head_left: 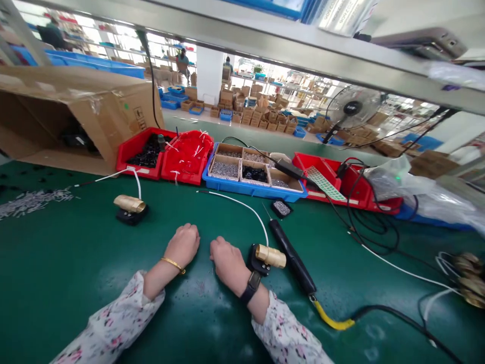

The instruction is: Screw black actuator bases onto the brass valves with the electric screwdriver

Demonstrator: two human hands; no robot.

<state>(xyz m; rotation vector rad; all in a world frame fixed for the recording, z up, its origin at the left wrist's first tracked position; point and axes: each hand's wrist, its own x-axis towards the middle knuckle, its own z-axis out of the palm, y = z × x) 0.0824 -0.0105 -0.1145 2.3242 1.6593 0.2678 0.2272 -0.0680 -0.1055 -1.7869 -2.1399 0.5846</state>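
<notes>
My left hand (182, 245) rests on the green table (182, 313) with its fingers curled in; whatever may be inside is hidden. Beside it lies my right hand (228, 263), also closed, its fingertips turned away from view. A gap of bare tabletop separates the two. Just right of my right hand sits a brass valve (271, 256) on a black base, with a white cable rising from it. Another brass valve (130, 203) on a black base stands to the left, beyond my left hand. A black electric screwdriver (292, 257) lies to the right.
A blue tray (250, 190) of small parts stands at the back between red bins (184, 174). Near the screwdriver tip is a small black dish (281, 208) of screws. More brass valves (473, 283) and cables lie at the right edge. A cardboard box (109, 108) stands back left.
</notes>
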